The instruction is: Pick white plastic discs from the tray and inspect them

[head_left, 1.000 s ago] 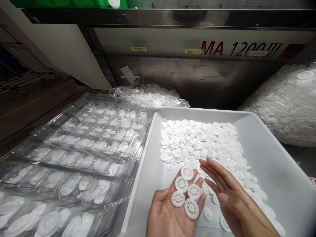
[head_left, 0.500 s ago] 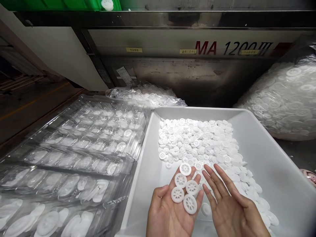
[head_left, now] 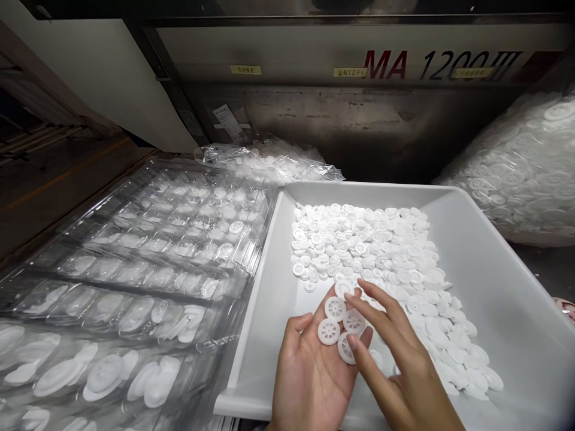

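Several white plastic spoked wheels (head_left: 335,309) rest on the upturned palm and fingers of my left hand (head_left: 309,371), which supports them with its thumb spread to the side. From the right, my right hand (head_left: 399,359) reaches over them, fingers apart. Its thumb tip meets the lowest wheel (head_left: 345,348), and its fingertips are at the topmost wheel (head_left: 344,288); whether it grips either I cannot tell. Below and beyond both hands, a heap of similar white wheels (head_left: 359,239) lies in a pale grey plastic bin (head_left: 258,305).
To the left are stacked clear plastic trays (head_left: 256,251) with white parts in their compartments. A clear bag of white pieces (head_left: 274,160) lies behind the bin. A large filled bag (head_left: 525,173) stands at the right. A machine panel (head_left: 287,48) spans the back.
My right hand has turned from palm-up beside the left hand to palm-down over the wheels, its fingers reaching onto them. The camera view has tilted down slightly.
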Demonstrator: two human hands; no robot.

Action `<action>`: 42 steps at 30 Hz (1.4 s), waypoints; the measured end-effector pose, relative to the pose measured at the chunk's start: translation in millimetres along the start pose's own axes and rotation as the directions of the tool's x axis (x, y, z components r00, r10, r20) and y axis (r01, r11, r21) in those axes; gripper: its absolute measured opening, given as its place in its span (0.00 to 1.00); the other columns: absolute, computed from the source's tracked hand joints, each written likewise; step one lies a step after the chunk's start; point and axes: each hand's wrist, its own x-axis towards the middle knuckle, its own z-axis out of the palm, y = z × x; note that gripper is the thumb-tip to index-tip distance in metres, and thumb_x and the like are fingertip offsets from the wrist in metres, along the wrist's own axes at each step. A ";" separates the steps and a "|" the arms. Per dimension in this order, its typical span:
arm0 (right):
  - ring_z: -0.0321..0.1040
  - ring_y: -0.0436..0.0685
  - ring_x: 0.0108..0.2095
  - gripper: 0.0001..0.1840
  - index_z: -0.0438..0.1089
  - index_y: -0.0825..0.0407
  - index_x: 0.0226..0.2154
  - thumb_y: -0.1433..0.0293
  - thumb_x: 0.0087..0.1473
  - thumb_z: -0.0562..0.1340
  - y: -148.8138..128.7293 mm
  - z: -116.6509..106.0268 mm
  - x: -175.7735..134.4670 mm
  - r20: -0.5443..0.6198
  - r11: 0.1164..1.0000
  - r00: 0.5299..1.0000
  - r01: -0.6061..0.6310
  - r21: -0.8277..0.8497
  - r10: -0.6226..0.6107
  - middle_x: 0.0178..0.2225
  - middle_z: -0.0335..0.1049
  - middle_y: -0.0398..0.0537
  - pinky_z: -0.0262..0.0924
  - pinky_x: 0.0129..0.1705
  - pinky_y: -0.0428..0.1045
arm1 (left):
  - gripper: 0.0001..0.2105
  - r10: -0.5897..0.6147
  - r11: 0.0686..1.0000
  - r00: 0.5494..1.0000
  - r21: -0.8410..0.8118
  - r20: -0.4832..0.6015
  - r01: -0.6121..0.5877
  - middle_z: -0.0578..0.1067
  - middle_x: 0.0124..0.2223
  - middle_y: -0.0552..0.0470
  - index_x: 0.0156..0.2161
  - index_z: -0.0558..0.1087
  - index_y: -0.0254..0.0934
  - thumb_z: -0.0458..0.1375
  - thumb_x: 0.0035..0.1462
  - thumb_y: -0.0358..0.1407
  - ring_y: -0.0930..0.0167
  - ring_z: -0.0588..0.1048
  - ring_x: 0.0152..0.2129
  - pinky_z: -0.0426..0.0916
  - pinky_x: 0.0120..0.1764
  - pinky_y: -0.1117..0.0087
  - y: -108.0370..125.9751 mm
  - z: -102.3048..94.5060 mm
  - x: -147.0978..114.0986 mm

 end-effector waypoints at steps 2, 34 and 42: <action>0.50 0.60 0.58 0.20 0.59 0.39 0.54 0.66 0.60 0.51 -3.0 -4.1 8.9 0.033 1.000 0.999 -0.024 0.006 0.024 0.58 0.51 0.45 0.56 0.54 0.57 | 0.22 -0.024 1.000 0.999 0.013 0.044 0.023 0.72 0.51 0.44 0.58 0.58 0.33 0.42 0.61 0.36 0.71 0.72 0.44 0.56 0.54 0.67 -0.5 0.7 0.0; 0.60 0.54 0.32 0.13 0.65 0.52 0.45 0.73 0.56 0.58 3.2 -5.0 5.9 0.163 0.895 0.930 0.362 -0.261 -0.328 0.34 0.56 0.48 0.59 0.31 0.51 | 0.24 0.016 0.988 0.999 0.155 -0.037 -0.010 0.70 0.53 0.46 0.60 0.52 0.39 0.49 0.59 0.35 0.67 0.67 0.52 0.58 0.54 0.66 -1.6 -2.2 -2.9; 0.60 0.55 0.35 0.14 0.65 0.51 0.46 0.73 0.55 0.59 4.1 -5.1 2.7 0.163 0.915 0.942 0.325 -0.240 -0.292 0.36 0.56 0.49 0.60 0.32 0.51 | 0.23 -0.010 0.990 1.000 0.143 -0.024 0.013 0.71 0.53 0.45 0.60 0.52 0.37 0.48 0.60 0.35 0.68 0.67 0.52 0.57 0.56 0.67 -2.2 -0.5 -4.2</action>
